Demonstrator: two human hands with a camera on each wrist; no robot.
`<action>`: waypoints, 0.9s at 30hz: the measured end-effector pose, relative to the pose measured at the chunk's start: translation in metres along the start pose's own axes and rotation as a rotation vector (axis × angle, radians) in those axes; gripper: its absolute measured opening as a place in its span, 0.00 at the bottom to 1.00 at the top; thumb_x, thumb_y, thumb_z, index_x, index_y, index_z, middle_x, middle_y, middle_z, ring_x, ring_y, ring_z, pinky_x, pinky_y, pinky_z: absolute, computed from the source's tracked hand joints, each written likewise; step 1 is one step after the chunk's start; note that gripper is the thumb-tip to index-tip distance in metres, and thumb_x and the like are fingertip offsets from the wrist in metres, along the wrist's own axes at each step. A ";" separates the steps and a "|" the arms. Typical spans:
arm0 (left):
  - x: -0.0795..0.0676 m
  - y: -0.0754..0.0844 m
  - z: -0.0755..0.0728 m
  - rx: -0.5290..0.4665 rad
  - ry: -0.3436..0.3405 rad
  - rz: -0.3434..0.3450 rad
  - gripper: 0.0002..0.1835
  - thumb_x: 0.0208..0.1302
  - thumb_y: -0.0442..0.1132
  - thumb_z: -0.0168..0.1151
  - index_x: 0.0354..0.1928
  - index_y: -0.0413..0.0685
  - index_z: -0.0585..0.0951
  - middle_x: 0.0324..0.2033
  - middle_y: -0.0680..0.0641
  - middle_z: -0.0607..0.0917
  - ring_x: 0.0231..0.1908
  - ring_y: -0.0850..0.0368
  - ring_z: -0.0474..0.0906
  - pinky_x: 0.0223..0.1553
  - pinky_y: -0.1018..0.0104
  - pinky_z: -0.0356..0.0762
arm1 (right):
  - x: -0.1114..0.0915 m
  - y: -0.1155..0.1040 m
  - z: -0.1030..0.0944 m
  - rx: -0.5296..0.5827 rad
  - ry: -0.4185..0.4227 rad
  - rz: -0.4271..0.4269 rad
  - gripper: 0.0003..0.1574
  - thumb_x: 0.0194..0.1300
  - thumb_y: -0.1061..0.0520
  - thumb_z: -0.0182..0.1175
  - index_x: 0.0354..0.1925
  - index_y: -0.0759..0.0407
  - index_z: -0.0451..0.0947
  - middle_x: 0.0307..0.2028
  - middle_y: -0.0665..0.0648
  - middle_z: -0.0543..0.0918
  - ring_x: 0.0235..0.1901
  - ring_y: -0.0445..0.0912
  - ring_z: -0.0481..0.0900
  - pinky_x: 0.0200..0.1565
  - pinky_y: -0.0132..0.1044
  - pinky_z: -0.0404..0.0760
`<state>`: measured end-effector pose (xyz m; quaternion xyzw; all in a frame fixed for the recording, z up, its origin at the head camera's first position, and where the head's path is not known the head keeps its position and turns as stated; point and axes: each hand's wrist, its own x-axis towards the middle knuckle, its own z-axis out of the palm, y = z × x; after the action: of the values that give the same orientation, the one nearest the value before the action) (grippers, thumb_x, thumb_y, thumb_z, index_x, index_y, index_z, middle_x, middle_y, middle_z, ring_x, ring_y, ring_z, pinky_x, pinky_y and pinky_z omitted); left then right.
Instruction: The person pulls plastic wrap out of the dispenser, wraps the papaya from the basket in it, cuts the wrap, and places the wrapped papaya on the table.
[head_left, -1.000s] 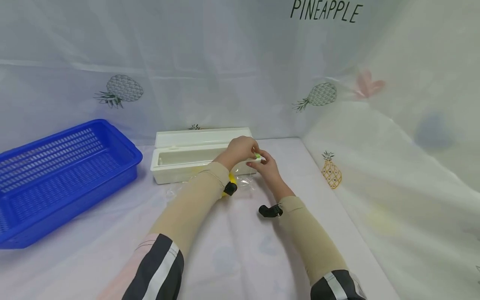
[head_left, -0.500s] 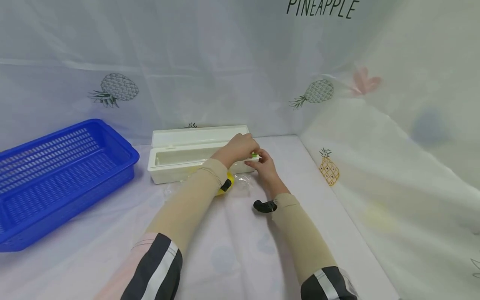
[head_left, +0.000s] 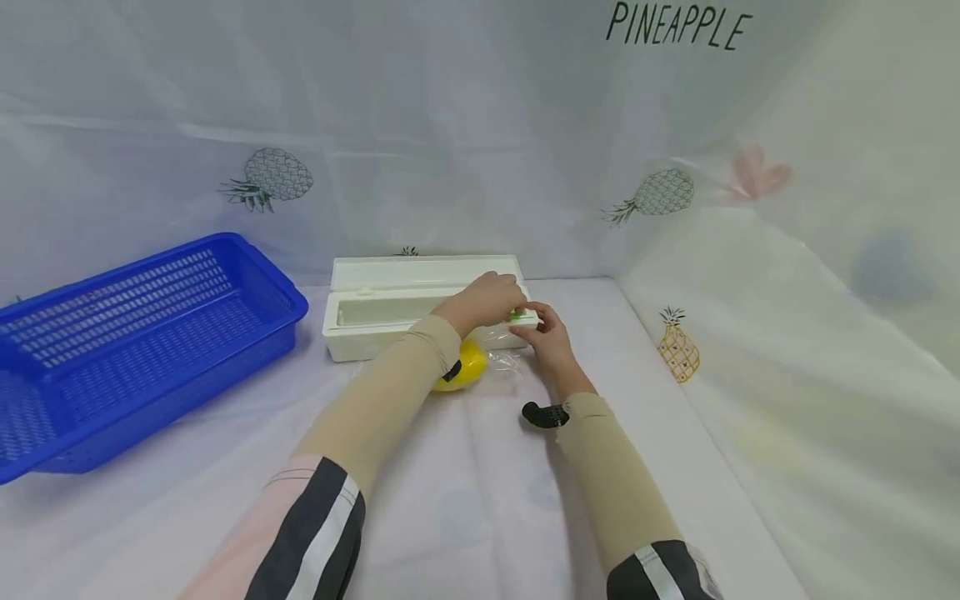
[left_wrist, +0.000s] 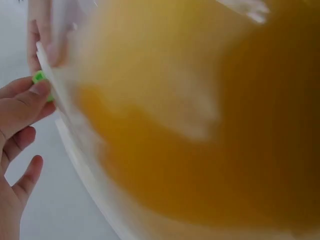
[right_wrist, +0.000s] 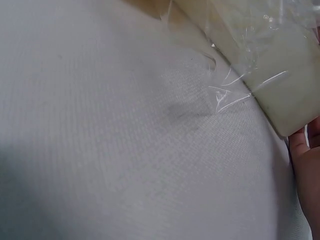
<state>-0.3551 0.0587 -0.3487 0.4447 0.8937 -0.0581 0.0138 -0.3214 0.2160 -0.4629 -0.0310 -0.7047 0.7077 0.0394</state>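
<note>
At the back of the table stands a long white cling film dispenser box [head_left: 367,343] with its lid [head_left: 427,268] raised. My left hand [head_left: 489,300] reaches to the box's right end. There it pinches a small green slide cutter [left_wrist: 40,77] between thumb and finger, seen in the left wrist view. My right hand [head_left: 551,337] grips the box's right end; its fingers lie at the corner in the right wrist view. Clear film [right_wrist: 250,65] hangs off the front. In front of the box lies a smooth yellow rounded thing [head_left: 470,367], partly hidden by my left forearm.
A blue slotted basket [head_left: 161,317] sits to the left of the box. White cloth [head_left: 450,500] covers the table. A pineapple-printed sheet [head_left: 450,125] hangs close behind, and more sheet rises along the right.
The head view has shifted slightly. Both hands stay at the box's right end with little movement. More of the yellow thing shows beside my left wrist.
</note>
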 end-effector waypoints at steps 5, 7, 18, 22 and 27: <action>-0.010 -0.009 0.000 -0.037 -0.001 -0.011 0.11 0.63 0.39 0.68 0.48 0.55 0.86 0.43 0.54 0.83 0.46 0.56 0.73 0.51 0.61 0.72 | 0.000 -0.001 -0.003 0.004 0.020 0.011 0.32 0.59 0.67 0.68 0.60 0.54 0.71 0.57 0.57 0.71 0.46 0.45 0.74 0.42 0.28 0.76; -0.015 -0.012 0.000 -0.054 -0.002 -0.020 0.10 0.63 0.39 0.67 0.47 0.53 0.86 0.43 0.53 0.82 0.46 0.56 0.74 0.52 0.62 0.72 | 0.001 -0.002 -0.003 -0.001 0.022 0.011 0.32 0.59 0.66 0.68 0.60 0.54 0.71 0.56 0.57 0.72 0.47 0.46 0.74 0.42 0.28 0.76; -0.061 -0.032 0.001 -0.097 -0.001 -0.063 0.08 0.63 0.34 0.67 0.43 0.51 0.87 0.39 0.53 0.83 0.43 0.56 0.74 0.51 0.63 0.73 | 0.006 0.000 -0.004 -0.004 0.033 0.041 0.33 0.57 0.66 0.70 0.59 0.51 0.72 0.59 0.56 0.70 0.48 0.47 0.74 0.44 0.30 0.77; -0.080 -0.042 0.006 -0.082 0.007 -0.083 0.08 0.62 0.31 0.66 0.40 0.51 0.88 0.36 0.53 0.83 0.40 0.56 0.73 0.48 0.62 0.73 | 0.006 0.001 -0.001 -0.014 0.021 0.046 0.34 0.57 0.66 0.70 0.60 0.51 0.72 0.60 0.56 0.70 0.49 0.47 0.73 0.45 0.31 0.77; -0.102 -0.051 0.012 -0.025 0.013 -0.068 0.07 0.62 0.31 0.67 0.39 0.50 0.88 0.35 0.53 0.85 0.38 0.55 0.73 0.45 0.61 0.75 | 0.001 0.001 0.005 -0.020 0.029 0.054 0.34 0.58 0.65 0.70 0.61 0.51 0.71 0.61 0.55 0.69 0.49 0.47 0.73 0.46 0.31 0.76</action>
<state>-0.3342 -0.0535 -0.3481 0.4142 0.9090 -0.0446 0.0116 -0.3231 0.2112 -0.4641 -0.0605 -0.7102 0.7007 0.0303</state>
